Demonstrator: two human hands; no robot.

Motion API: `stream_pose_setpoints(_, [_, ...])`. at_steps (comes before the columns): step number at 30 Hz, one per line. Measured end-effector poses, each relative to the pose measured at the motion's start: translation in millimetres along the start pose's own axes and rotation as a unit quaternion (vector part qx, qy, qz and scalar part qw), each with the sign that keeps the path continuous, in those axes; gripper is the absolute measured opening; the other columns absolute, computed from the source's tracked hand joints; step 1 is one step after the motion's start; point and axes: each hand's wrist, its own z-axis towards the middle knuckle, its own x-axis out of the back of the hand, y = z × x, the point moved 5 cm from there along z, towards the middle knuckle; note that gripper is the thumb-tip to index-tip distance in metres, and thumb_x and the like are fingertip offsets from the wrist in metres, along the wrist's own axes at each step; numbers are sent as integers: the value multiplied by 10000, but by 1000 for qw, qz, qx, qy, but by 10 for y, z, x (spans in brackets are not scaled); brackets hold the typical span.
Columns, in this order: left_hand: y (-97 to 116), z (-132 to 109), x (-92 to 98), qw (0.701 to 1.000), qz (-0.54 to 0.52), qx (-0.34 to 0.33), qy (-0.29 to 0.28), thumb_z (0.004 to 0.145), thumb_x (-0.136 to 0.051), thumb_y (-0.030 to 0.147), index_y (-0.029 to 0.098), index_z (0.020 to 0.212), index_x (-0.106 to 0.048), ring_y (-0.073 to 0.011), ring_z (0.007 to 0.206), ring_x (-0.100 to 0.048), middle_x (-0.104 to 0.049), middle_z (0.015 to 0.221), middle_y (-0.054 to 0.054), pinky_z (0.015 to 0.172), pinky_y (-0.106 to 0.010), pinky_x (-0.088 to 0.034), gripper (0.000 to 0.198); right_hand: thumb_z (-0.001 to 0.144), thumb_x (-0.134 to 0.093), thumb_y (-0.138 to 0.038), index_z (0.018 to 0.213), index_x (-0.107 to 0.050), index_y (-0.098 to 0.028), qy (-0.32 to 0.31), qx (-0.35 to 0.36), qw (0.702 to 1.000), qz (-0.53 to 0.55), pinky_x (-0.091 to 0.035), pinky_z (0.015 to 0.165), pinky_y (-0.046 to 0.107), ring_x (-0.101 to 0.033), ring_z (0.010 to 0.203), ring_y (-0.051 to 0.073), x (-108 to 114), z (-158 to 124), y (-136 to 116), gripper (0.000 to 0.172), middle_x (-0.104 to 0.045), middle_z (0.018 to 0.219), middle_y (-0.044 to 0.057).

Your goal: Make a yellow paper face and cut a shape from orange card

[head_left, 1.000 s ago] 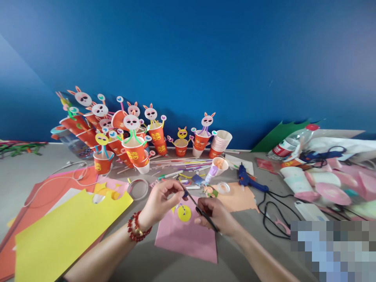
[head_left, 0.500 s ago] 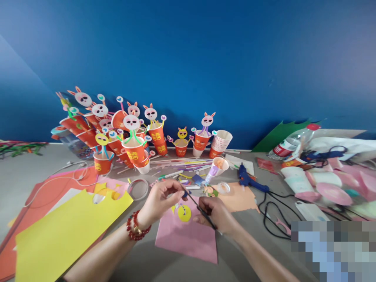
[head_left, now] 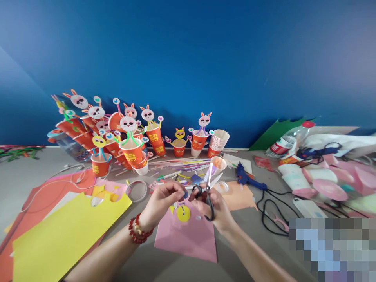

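My left hand (head_left: 168, 199) pinches a small dark blue piece (head_left: 185, 194) between thumb and fingertips. In my right hand (head_left: 219, 206) are black-handled scissors (head_left: 209, 187), their blades parted and pointing away from me. One handle loop hangs below the palm; the other lies by the fingertips, close to the blue piece. Beneath both hands lies a pink paper sheet (head_left: 188, 243). On it are a yellow paper disc (head_left: 183, 214) with small dark and pale marks, a yellow scrap (head_left: 172, 210) and a small pale scrap (head_left: 198, 217).
Yellow paper (head_left: 67, 235) with cut-out edges lies left, beside a tape roll (head_left: 129, 192). Red cups (head_left: 129, 152) with rabbit faces stand behind, near stacked cups (head_left: 219, 141). A blue glue gun (head_left: 249, 179) and its black cord lie right, before a bottle (head_left: 289, 139).
The scissors have swung round in my right hand, so the blades now point away and stand apart. The pale scrap on the pink sheet has come into view. My left hand keeps its pinch.
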Motion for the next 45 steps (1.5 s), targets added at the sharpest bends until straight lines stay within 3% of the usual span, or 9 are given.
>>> stream_pose_setpoints(3, [-1,-5,-16,1000,7,-3,-4,799,-734,348,146,747,-658,-115,698,-530,-603,816,-23,664,-231,-431,221,684,-802,-306,837,-555,-198,22,21,999,10,-404,572,230,-491,634,121,-43,48,-64,310,-586,743,-12])
stream_pose_setpoints(9, [-21,-15,-35,1000,-6,-3,-13,798,-734,358,149,724,-634,-106,666,-524,-569,768,-2,654,-232,-449,243,653,-787,-298,780,-538,-194,25,-13,1000,6,-355,496,214,-450,549,100,-125,117,-78,298,-541,655,-40])
stream_pose_setpoints(21, [-63,-60,-56,999,-7,37,-28,870,-649,393,153,791,-626,-130,704,-556,-600,727,-8,699,-242,-426,253,627,-770,-234,779,-549,-193,35,-30,997,55,-315,468,211,-426,521,91,-92,124,-1,271,-553,650,-35])
stream_pose_setpoints(25, [-60,-67,-56,999,-2,35,-29,912,-579,397,152,813,-631,-147,728,-566,-612,742,-24,719,-257,-429,269,602,-769,-215,754,-549,-197,49,-37,996,71,-326,469,218,-429,520,92,-97,119,-51,268,-556,669,-28])
stream_pose_setpoints(30, [-62,-67,-82,999,34,11,-29,836,-684,394,153,819,-615,-143,718,-549,-606,757,-21,689,-254,-422,252,603,-734,-204,766,-543,-204,47,-19,998,38,-383,505,231,-474,546,115,-106,128,-63,251,-561,640,-30])
stream_pose_setpoints(36, [-82,-63,-81,999,43,-1,-14,830,-686,414,155,776,-595,-136,690,-536,-598,726,-17,662,-249,-414,279,605,-733,-253,801,-518,-218,58,-3,998,17,-412,516,242,-491,552,126,-122,109,-100,294,-574,668,-29])
stream_pose_setpoints(45, [-118,-51,-36,994,109,1,-29,846,-667,353,150,777,-597,-124,664,-505,-579,722,-15,626,-235,-390,225,649,-754,-270,797,-510,-205,-3,-9,1000,-14,-349,491,222,-456,549,108,-106,160,-98,293,-575,677,-25])
